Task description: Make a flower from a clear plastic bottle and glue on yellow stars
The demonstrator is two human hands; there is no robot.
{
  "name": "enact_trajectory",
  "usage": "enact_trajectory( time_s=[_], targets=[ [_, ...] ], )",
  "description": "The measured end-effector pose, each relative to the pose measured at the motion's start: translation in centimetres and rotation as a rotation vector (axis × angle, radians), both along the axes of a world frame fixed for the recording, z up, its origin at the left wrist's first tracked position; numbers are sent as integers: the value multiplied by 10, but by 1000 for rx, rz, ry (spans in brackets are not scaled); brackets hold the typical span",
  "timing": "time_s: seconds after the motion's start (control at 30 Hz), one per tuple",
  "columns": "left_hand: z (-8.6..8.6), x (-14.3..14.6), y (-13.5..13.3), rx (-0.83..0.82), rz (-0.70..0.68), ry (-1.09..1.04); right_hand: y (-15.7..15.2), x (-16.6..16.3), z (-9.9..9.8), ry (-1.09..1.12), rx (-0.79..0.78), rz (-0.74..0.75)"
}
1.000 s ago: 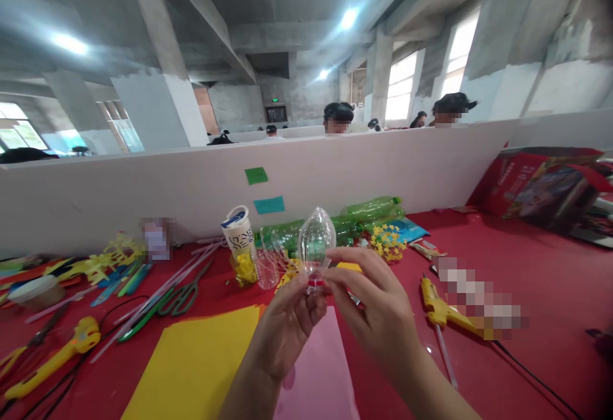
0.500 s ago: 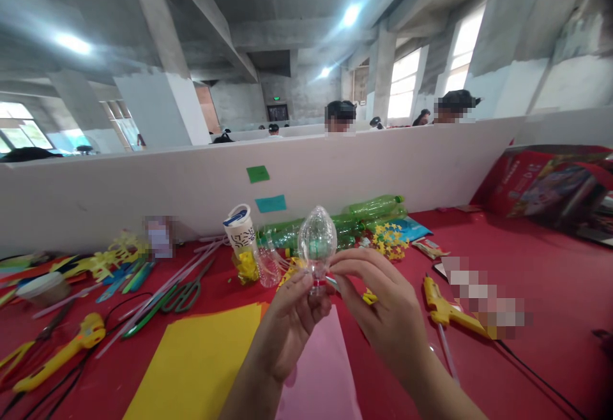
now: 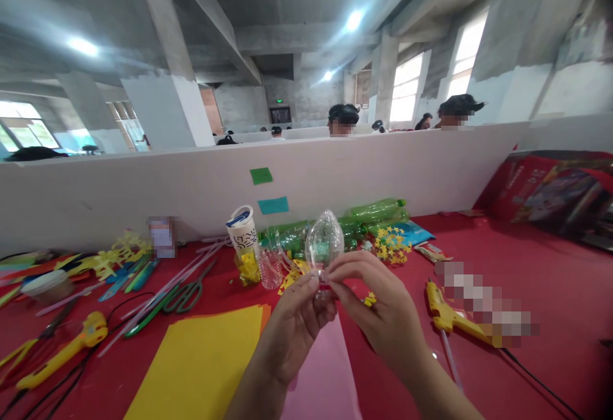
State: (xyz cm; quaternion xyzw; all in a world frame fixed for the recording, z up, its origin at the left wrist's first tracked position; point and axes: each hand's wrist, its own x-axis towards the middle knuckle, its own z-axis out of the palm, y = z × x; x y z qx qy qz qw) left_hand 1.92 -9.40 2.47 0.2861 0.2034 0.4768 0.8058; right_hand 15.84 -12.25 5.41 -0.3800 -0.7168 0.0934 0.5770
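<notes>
the left hand (image 3: 301,308) is clamped around the narrow neck of a clear plastic piece (image 3: 325,241), and the right hand (image 3: 380,295) has its thumb and fingertips together in a pinch at the base of its petals, just above a red band. the piece is held up over the worktop (image 3: 507,247), above a pink sheet (image 3: 320,372); its petal tip points up, its neck down, its long axis nearly vertical.

behind the hands stands a white cup (image 3: 242,232) with a blue patch on top; what it holds is hidden. yellow pieces (image 3: 248,269) sit at its foot, whether inside a clear container i cannot tell. beside them a clear ribbed bottle part (image 3: 271,268) stands upright. green bottles (image 3: 376,212) lie on their sides along the white partition (image 3: 407,161). far left is a tub (image 3: 48,287) with a pale top and brownish sides, its contents not visible.
</notes>
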Motion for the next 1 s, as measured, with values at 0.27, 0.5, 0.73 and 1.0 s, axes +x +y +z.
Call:
enact_trajectory(
  time_s=[0.27, 0.5, 0.73, 1.0],
  targets=[
    [-2, -1, 2, -58, 49, -45, 2, -8, -7, -59, 125, -14],
    [-2, -5, 6, 66, 32, -51, 3, -16, -11, -89, 183, -31],
    [3, 1, 0, 157, 14, -7, -6, -11, -3, -46, 213, -15],
    [1, -1, 3, 135, 65, 23, -12, -17, -5, -38, 222, 40]
  ],
)
